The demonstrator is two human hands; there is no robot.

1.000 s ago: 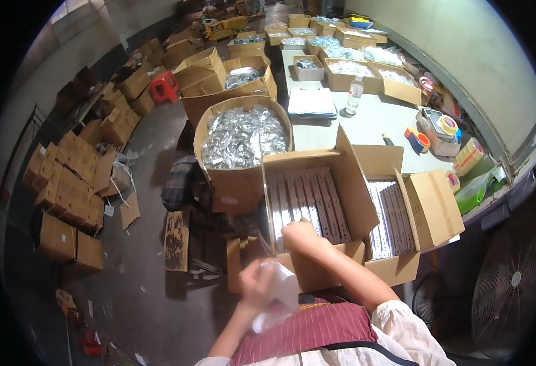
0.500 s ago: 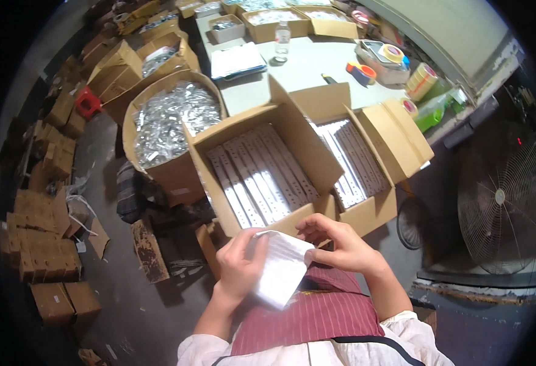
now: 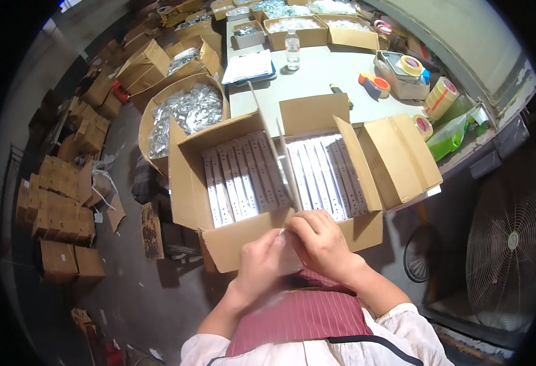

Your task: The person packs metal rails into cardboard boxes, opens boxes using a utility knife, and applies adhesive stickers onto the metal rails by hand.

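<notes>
In front of my waist my two hands are together, fingertips almost touching. My left hand (image 3: 259,263) is closed, its thumb and fingers pinching a thin, pale, shiny packet (image 3: 288,258). My right hand (image 3: 323,245) has its fingers curled in at the packet's top edge. Motion smears the packet, and my fingers hide much of it. Just beyond stand two open cartons: a left carton (image 3: 185,183) and a right carton (image 3: 365,235). Upright rows of flat white strips with small dark holes, the left strips (image 3: 243,180) and right strips (image 3: 323,177), stand inside them.
A big carton of clear plastic packets (image 3: 188,113) stands to the left. On the white table (image 3: 313,79) are a bottle (image 3: 292,50), papers (image 3: 247,66), tape rolls (image 3: 374,85) and a cutter (image 3: 341,96). A fan (image 3: 512,241) is at right; stacked boxes (image 3: 66,207) line the left.
The packet has turned from facing up broadly to being mostly hidden between my hands. My right hand has come in against my left. The whole view has shifted and turned slightly.
</notes>
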